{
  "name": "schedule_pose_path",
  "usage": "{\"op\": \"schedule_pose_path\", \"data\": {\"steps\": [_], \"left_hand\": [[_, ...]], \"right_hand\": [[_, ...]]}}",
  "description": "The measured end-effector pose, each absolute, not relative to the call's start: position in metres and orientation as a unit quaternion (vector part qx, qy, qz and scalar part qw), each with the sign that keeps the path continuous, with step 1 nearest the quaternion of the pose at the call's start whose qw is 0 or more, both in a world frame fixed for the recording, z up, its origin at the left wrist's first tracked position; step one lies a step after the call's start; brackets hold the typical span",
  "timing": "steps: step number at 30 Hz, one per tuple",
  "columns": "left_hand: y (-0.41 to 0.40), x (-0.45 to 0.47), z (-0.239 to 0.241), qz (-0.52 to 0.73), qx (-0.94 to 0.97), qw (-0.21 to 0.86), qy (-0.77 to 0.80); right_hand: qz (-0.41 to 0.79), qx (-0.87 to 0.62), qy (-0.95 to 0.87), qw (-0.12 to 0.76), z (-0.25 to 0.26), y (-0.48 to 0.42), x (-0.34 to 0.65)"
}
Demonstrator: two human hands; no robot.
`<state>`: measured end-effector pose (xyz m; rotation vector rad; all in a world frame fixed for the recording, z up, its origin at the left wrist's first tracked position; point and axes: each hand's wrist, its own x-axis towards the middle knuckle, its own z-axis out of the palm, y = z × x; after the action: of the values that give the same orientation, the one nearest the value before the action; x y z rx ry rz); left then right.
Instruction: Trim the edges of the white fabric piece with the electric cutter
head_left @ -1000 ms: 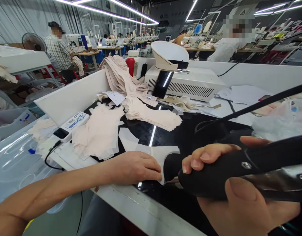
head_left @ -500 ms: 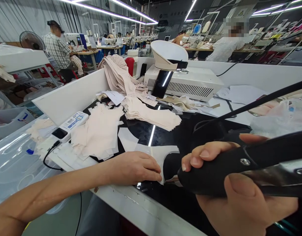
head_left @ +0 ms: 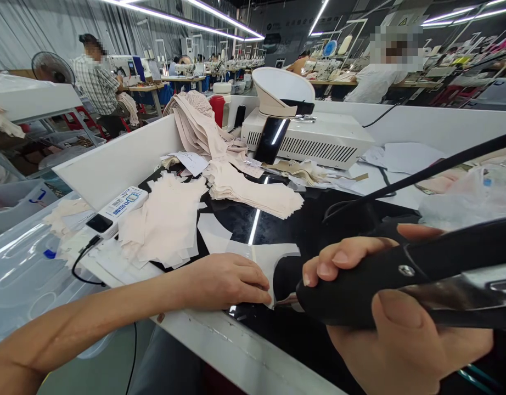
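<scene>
At the near edge of the glossy black table [head_left: 302, 219], the right hand [head_left: 397, 329] is wrapped firmly around a black iron handle [head_left: 401, 280], thumb on top. The left hand [head_left: 224, 281] lies flat, fingers extended, pressing a pale fabric piece [head_left: 273, 258]. Beyond it sit stacked cream fabric pieces [head_left: 162, 219].

Left hand [head_left: 222, 282] flat on white fabric piece [head_left: 273, 260]; right hand [head_left: 397, 323] grips black iron handle [head_left: 401, 280].

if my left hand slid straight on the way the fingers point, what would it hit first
Probably the black tool held in the right hand. The left hand lies flat on the pale fabric piece, fingertips pointing right toward the tool's tip, though depth is unclear.
</scene>
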<state>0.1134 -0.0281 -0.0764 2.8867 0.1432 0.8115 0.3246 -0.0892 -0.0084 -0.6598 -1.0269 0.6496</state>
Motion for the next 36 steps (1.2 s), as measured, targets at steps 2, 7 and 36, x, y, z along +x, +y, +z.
{"op": "schedule_pose_path", "data": {"steps": [2,7,36], "left_hand": [[-0.028,0.114,-0.076,0.281,0.956,0.070,0.045],[-0.027,0.114,-0.078,0.289,0.953,0.073,0.042],[-0.025,0.110,-0.083,0.260,0.959,0.098,0.059]], "right_hand": [[0.292,-0.308,-0.477,0.770,-0.008,-0.090,0.325],[0.314,-0.309,-0.477,0.760,-0.008,-0.090,0.324],[0.322,-0.338,-0.472,0.748,-0.003,-0.092,0.328]]}}
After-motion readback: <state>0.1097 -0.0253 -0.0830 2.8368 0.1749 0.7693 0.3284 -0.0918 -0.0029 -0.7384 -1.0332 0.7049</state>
